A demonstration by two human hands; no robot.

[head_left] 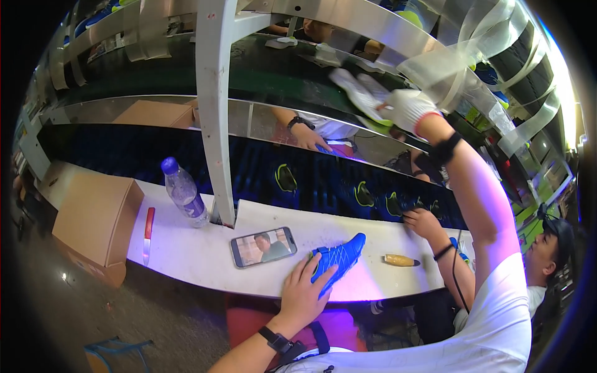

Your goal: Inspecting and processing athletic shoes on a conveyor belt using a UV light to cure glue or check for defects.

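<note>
A blue shoe (339,261) with pale lacing lies on the white bench. My left hand (303,291) is closed round its heel end, with the fingers over its side. My right hand (410,110), in a white glove, reaches up to the green upper belt. Its fingers are closed at the near end of a white shoe sole (359,98) with a green edge; a second pale sole lies close beside it, both somewhat blurred. A phone (263,247) showing a picture lies left of the shoe. Right of the shoe is a wooden-handled tool (401,260).
A plastic bottle (186,196), a red-handled knife (148,233) and a cardboard box (99,217) stand or lie at left. A white post (214,105) rises beyond the phone. Dark pieces with green edging (364,194) ride the lower belt. A co-worker's hand (423,222) reaches in at right.
</note>
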